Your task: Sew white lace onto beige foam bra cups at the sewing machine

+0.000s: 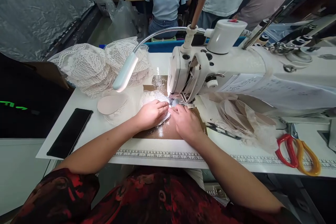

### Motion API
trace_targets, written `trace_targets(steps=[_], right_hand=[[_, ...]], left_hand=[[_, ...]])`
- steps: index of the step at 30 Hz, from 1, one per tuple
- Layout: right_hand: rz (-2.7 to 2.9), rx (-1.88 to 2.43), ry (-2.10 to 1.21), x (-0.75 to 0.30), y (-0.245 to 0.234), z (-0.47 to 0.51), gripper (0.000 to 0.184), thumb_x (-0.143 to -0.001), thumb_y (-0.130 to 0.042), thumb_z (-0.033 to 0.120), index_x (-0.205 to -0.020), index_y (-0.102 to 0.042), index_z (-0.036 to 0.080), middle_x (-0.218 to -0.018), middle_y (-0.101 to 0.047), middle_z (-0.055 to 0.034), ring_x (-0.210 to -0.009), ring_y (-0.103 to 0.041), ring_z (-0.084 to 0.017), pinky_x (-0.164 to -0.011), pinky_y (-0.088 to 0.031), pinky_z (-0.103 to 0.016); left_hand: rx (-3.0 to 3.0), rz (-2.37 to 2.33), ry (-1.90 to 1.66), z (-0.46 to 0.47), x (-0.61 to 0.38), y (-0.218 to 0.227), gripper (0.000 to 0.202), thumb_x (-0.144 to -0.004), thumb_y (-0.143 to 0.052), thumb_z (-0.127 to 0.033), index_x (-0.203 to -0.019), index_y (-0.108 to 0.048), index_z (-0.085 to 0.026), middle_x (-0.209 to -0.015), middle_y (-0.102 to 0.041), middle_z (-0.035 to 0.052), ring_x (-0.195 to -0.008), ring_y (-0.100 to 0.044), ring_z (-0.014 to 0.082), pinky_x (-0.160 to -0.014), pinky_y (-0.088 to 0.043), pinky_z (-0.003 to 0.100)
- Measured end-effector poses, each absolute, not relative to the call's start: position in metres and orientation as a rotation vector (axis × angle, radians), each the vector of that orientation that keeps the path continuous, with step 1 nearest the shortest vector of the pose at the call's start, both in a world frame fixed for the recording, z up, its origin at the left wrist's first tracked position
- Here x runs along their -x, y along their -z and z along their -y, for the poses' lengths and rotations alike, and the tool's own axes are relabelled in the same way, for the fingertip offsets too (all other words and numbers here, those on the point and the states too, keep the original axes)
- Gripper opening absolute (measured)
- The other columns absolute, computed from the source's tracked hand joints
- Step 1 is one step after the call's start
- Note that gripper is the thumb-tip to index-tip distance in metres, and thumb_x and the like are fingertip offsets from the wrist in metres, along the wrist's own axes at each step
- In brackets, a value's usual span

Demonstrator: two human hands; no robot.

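My left hand (152,113) lies flat, palm down, on a white lace fabric piece (153,96) just left of the needle area of the white sewing machine (236,73). My right hand (186,122) rests beside it, fingers curled and pressing the same piece right under the presser foot (174,102). The fingertips of both hands nearly meet at the needle. A gooseneck lamp (125,72) lights the spot.
A pile of lace pieces (97,64) sits at the back left, with an oval beige pad (112,104) beside it. A black phone (70,132) lies at the left; scissors with red and orange handles (298,152) and a bag of beige pads (243,117) at the right. People sit behind.
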State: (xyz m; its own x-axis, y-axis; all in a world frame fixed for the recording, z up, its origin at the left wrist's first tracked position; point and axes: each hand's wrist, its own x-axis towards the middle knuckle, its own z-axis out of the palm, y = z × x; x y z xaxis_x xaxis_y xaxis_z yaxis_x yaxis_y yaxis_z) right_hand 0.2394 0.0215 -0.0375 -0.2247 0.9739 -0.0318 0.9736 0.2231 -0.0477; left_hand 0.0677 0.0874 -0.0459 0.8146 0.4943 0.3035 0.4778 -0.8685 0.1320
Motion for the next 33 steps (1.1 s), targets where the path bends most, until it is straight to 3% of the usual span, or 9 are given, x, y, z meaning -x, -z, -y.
trace_targets(steps=[16,25,33], right_hand=[[2.406,1.929,-0.06,-0.241,0.044,-0.023,0.048,-0.086,-0.039,0.01,-0.13,-0.055,0.022,-0.111,-0.059,-0.0097,-0.091,-0.05,-0.023,-0.072,-0.037,-0.033],[2.33,1.823,-0.09,-0.247,0.047,-0.019,0.047,-0.079,-0.044,0.006,-0.119,-0.062,0.023,-0.102,-0.06,-0.0063,-0.082,-0.047,-0.019,-0.066,-0.032,-0.03],[2.299,1.756,-0.117,-0.25,0.048,-0.019,0.039,-0.087,-0.04,0.01,-0.111,-0.067,0.024,-0.089,-0.061,-0.0042,-0.075,-0.049,-0.017,-0.067,-0.035,-0.029]], left_hand=[[-2.922,-0.698,-0.631,-0.105,-0.067,0.052,0.032,-0.095,-0.043,-0.026,-0.111,-0.067,-0.012,-0.114,-0.068,0.0103,-0.085,-0.06,0.0198,-0.077,-0.052,0.034],[-2.807,-0.95,-0.501,-0.101,-0.07,0.052,0.035,-0.092,-0.045,-0.025,-0.122,-0.06,-0.014,-0.124,-0.061,0.0124,-0.098,-0.056,0.0248,-0.085,-0.048,0.041],[-2.741,-1.146,-0.4,-0.102,-0.065,0.047,0.038,-0.088,-0.046,-0.024,-0.124,-0.058,-0.02,-0.134,-0.052,0.0123,-0.123,-0.044,0.0311,-0.1,-0.038,0.05]])
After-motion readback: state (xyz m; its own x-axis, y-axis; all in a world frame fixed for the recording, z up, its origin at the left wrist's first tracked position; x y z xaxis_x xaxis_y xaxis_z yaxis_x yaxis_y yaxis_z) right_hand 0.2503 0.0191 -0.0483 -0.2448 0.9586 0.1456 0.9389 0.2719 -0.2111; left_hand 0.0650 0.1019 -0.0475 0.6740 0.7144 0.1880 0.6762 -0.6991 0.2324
